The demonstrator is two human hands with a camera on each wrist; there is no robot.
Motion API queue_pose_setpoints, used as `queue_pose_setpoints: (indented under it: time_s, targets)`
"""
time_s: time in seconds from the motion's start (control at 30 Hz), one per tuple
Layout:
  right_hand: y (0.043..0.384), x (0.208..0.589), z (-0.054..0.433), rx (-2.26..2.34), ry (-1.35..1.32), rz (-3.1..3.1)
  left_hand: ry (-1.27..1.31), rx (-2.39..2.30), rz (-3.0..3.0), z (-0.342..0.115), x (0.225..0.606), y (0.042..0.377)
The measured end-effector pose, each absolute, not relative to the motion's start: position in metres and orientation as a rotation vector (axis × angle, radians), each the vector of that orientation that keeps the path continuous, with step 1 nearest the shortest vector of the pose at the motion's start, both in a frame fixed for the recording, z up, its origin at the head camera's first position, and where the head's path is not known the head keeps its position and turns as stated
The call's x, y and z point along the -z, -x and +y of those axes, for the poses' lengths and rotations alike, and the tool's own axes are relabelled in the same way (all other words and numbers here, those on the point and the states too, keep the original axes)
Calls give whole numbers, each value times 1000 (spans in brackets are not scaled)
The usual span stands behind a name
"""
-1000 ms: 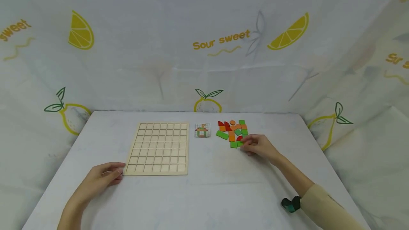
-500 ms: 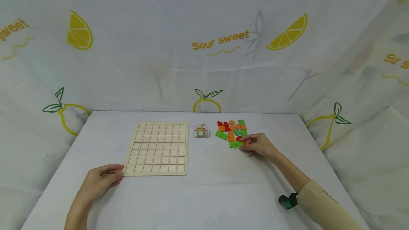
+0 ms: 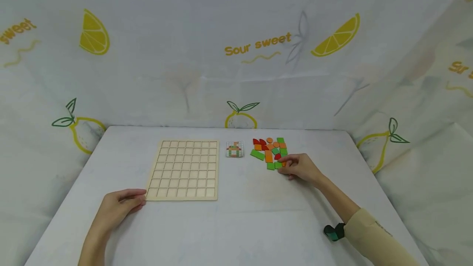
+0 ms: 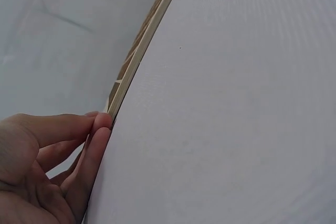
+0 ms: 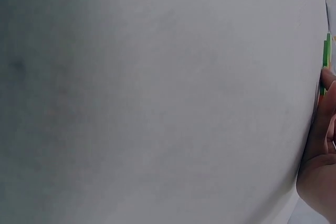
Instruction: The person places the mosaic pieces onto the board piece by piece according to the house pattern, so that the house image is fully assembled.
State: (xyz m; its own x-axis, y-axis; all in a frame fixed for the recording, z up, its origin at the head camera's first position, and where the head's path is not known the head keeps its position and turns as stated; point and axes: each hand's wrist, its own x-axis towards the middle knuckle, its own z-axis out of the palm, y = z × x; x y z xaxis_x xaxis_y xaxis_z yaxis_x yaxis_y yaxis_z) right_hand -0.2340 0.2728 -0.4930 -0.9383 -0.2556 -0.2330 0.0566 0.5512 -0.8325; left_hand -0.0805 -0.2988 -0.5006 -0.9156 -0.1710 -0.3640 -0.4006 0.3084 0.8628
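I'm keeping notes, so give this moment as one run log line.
left hand: touching grid board at near left corner | right hand: at edge of colored pieces | picture card: between board and pieces

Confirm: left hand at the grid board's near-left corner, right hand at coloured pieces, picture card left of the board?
No: the head view shows the picture card right of the grid board. Left hand and right hand as stated.

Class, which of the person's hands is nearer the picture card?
Right. The right hand is by the coloured pieces, right of the card; the left hand is farther, at the near left corner of the wooden board.
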Motion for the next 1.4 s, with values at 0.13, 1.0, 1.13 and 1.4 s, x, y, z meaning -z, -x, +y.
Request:
queue_pose_setpoints:
  time_s: [0.13, 1.0, 1.13, 1.4]
  targets:
    - [234, 493, 275, 1358, 166, 2453, 548, -1685, 2349, -298, 502, 83]
    - [235, 498, 278, 1320, 288, 2479, 564, -1668, 2365, -296, 501, 92]
    - [235, 498, 277, 1305, 294, 2485, 544, -1674, 2377, -296, 501, 96]
    - [235, 495, 278, 1269, 305, 2510, 513, -1706, 2370, -295, 497, 106]
